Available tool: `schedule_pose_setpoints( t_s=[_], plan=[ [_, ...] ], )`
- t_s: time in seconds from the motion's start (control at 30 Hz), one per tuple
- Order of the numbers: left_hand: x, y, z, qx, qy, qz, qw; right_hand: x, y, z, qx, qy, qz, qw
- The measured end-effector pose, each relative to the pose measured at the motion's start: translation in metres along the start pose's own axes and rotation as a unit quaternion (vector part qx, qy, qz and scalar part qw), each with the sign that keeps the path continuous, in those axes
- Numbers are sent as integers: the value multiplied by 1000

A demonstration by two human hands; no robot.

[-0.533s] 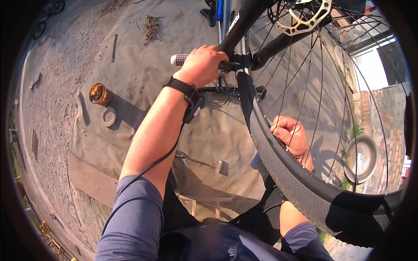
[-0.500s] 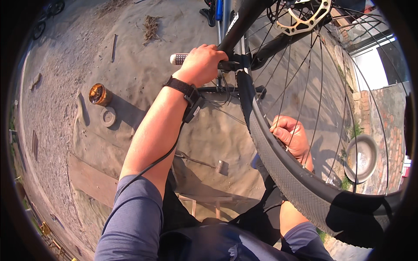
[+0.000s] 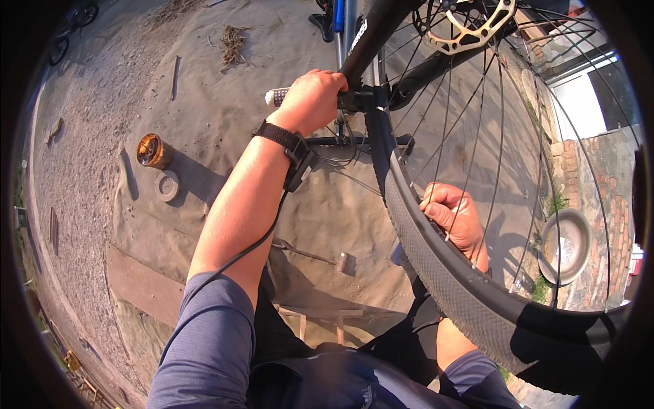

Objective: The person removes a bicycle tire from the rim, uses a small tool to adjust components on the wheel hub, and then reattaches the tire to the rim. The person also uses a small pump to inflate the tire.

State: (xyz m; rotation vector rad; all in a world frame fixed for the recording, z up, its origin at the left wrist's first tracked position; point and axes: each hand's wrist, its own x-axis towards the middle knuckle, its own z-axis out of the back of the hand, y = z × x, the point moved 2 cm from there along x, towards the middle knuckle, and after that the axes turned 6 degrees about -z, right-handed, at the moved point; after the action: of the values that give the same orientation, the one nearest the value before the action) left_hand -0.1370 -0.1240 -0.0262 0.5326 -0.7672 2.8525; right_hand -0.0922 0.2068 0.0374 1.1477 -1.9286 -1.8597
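Observation:
A bicycle wheel with a black tyre point(image 3: 446, 283) and thin dark spokes fills the right side, a disc brake rotor point(image 3: 470, 37) at its hub. Beside the dark fork point(image 3: 378, 44), my left hand point(image 3: 312, 99) is closed round a bar whose white, dark-dotted end point(image 3: 274, 97) sticks out to the left. The fist hides most of that bar. My right hand point(image 3: 458, 217) reaches to the inner side of the rim point(image 3: 477, 278), among the spokes. Its thumb and fingertips are pinched together at the rim; what they hold is too small to make out.
Left on the dusty ground sheet stand a rusty tin point(image 3: 154, 150) and a round lid-like disc point(image 3: 167, 185). A short-headed hammer-like tool point(image 3: 340, 262) lies between my legs. A metal basin point(image 3: 565, 247) leans by the brick wall at right; a board point(image 3: 146, 285) lies lower left.
The fork and wheel have shifted slightly left, and my left hand with them. My right hand keeps its pinch at the rim, almost in the same place.

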Motion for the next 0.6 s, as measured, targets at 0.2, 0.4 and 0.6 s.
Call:
schedule_pose_setpoints(
  t_s=[0.2, 0.4, 0.6],
  plan=[
    [1, 0, -7, 8, -27, -29, 999, 0, -2, 3, -21, 1, 20, 1000],
    [1, 3, -8, 4, -39, -37, 999, 0, -1, 4, -4, -2, 3, 1000],
    [1, 0, -6, -16, -41, -11, 999, -1, -1, 3, 8, -2, -1, 1000]
  ],
)
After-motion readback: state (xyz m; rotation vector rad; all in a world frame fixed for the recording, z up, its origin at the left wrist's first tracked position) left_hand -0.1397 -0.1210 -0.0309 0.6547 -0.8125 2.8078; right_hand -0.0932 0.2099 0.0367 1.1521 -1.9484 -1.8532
